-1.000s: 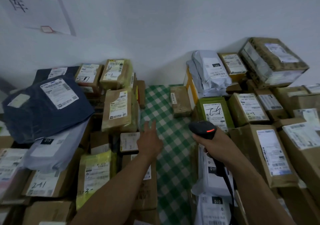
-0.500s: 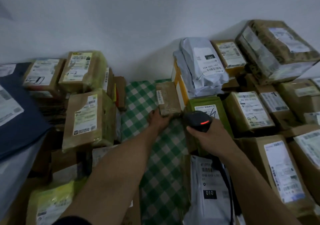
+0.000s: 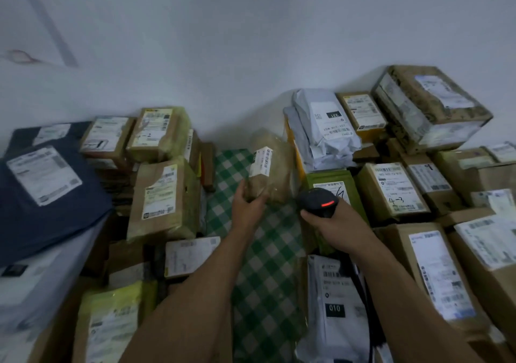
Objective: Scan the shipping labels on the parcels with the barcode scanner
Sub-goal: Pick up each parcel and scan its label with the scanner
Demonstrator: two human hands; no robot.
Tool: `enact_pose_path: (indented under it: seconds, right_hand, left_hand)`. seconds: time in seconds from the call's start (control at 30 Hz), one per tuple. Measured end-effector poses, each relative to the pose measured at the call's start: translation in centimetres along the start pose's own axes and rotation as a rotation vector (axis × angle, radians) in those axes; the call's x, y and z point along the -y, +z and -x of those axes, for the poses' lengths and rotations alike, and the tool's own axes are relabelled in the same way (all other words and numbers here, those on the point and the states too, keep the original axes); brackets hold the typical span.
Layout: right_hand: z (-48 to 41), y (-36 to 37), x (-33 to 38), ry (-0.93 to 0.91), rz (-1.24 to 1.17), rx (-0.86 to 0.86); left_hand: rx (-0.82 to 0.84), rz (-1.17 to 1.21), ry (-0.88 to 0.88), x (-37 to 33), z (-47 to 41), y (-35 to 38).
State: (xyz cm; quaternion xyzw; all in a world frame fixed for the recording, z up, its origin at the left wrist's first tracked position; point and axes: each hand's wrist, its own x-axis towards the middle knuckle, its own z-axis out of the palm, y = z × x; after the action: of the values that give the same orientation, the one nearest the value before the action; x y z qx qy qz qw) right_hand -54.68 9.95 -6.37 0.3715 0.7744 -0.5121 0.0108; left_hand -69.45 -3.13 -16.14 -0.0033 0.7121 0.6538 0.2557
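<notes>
Parcel (image 3: pixel 269 175) tilted in left grip (image 3: pixel 247 209), just beside scanner (image 3: pixel 318 202) clenched in right grip (image 3: pixel 335 225).

Small brown parcel (image 3: pixel 269 174) now off the cloth, in left hand (image 3: pixel 247 209).

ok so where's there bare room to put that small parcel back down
The only bare surface is the green checked cloth, a strip running from the wall toward the camera between the left stacks and the right stacks. The left hand holds the small brown parcel over its far end. Both sides are packed with parcels.
</notes>
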Motion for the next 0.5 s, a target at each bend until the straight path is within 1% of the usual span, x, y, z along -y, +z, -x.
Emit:
enact_pose_path:
  seconds: [0.13,0.23,0.37,0.5]
  right_hand:
    - [4.4,-0.3,1.9,-0.087,-0.093,-0.005]
    - [8.4,-1.0,3.8,-0.176,-0.183,-0.032]
    - [12.6,-1.3,4.3,-0.223,-0.297,-0.099]
    - [16.1,-1.4,4.3,-0.282,-0.369,-0.136]
  left_hand:
    - [-0.060,-0.063,0.119,-3.0,7.4,-4.3]
    - [-0.068,-0.186,0.191,-4.8,12.4,-7.0]
    - [0.004,-0.311,0.283,-6.6,18.5,-9.8]
    - [0.068,-0.339,0.355,-7.3,23.3,-11.5]
